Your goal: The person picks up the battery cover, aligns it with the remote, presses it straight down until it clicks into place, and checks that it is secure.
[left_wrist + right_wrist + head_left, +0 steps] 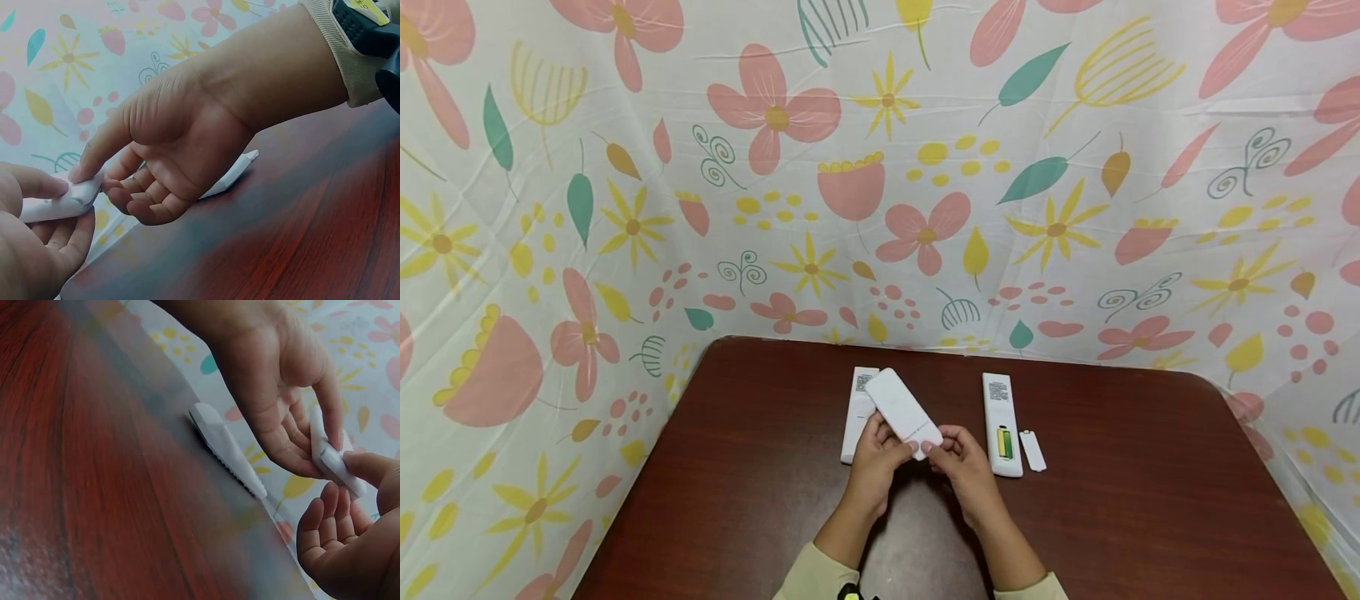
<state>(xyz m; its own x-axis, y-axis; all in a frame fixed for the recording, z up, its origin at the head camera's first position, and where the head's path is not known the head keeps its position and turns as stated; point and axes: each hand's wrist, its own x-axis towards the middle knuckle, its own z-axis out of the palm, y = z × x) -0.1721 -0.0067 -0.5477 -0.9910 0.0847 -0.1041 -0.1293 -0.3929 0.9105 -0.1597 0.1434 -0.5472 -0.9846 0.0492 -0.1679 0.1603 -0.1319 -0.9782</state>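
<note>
A white remote control (901, 407) is up between both hands, its button-free side turned upward, tilted with the far end to the left. The left hand (874, 467) grips it along the near left side, thumb on top and fingers underneath. At the near end the right hand (967, 471) pinches it, its thumb (369, 467) lying on the upper face close to the left thumb (44, 184). The other right fingers (147, 200) are curled by that end. What lies under the thumbs is hidden.
Behind the held remote, another white remote (855, 425) lies on the brown table (760, 483). To the right is a third remote (997, 408) with its compartment uncovered and a green-and-gold battery (1004, 443) inside. A small white cover (1033, 451) lies beside it. Floral cloth (865, 200) hangs behind.
</note>
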